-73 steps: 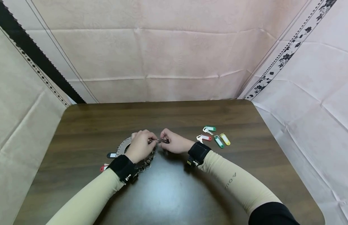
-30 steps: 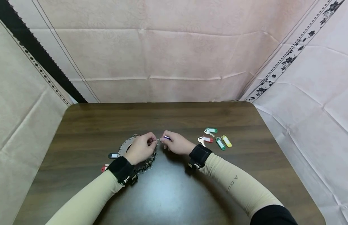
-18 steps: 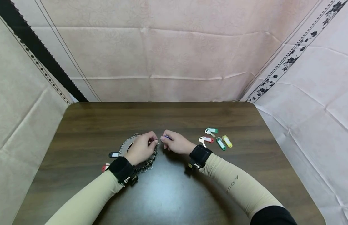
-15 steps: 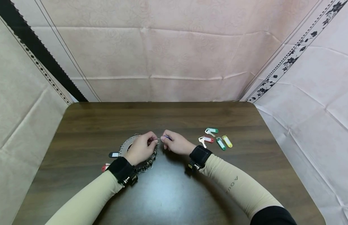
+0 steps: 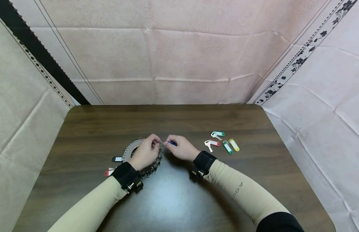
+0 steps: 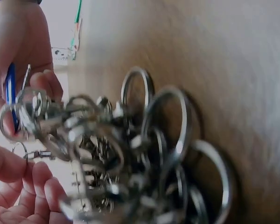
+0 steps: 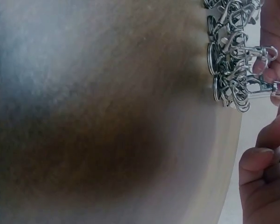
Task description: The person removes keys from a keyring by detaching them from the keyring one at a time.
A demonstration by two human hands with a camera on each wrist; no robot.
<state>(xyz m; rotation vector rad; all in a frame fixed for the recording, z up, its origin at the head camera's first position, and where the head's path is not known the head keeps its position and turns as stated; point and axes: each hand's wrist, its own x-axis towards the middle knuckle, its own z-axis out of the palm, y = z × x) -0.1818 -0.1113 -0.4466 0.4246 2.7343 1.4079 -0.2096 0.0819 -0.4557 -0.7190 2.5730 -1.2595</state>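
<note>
My left hand [image 5: 145,153] reaches over a round grey rack [image 5: 127,154] hung with metal clasps and split rings. Its thumb and fingers pinch a small metal ring [image 6: 20,148], beside a cluster of metal rings [image 6: 170,116] in the left wrist view. Just to the right, my right hand [image 5: 180,149] holds a blue key tag [image 5: 172,143] between thumb and fingers. A thin metal piece [image 5: 162,143] shows between the two hands; whether it joins the tag cannot be told. In the right wrist view, swivel clasps [image 7: 259,51] hang close to the fingers.
Right of the hands lie a green tag with a key [image 5: 217,134], a red tag with a key [image 5: 214,143], another green tag [image 5: 227,147] and a yellow tag [image 5: 234,145]. A black tag [image 5: 117,159] and red tag [image 5: 108,172] lie left on the wooden table [image 5: 179,122].
The blue tag has come into sight in my right hand since the earliest frame. In the last half second the right hand has shifted slightly left, nearer the left hand's fingertips.
</note>
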